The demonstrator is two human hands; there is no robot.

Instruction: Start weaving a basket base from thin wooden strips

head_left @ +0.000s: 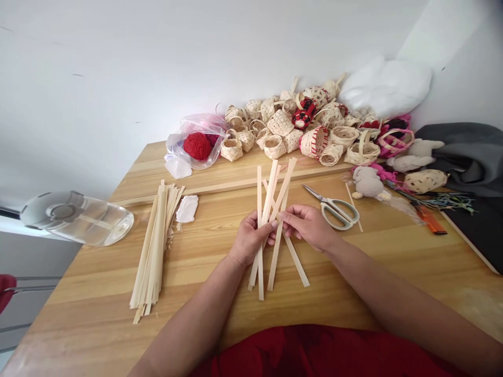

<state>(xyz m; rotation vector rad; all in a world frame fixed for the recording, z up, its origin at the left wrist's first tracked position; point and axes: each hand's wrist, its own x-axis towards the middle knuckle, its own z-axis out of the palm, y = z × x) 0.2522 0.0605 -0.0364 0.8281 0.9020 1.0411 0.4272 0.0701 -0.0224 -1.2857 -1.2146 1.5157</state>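
Note:
Several pale, flat wooden weaving strips (271, 193) cross one another in a loose fan between my two hands, above the middle of the table. My left hand (254, 235) is closed on them from the left, its thumb pressed over the strips near where they cross. From the right, my right hand (304, 225) pinches strips at the crossing between thumb and fingers. The strips' lower ends spread apart toward me. Parts of the crossing are hidden behind my fingers. Just right of my right hand lie scissors (338, 209) with pale handles.
A bundle of strips (151, 256) lies at left on the wooden table (204, 272), beside a crumpled white piece (187, 209) and a water bottle (90, 217). Small woven baskets (281, 123) crowd the back, near red yarn (197, 146). An orange-handled tool (430, 217) lies right.

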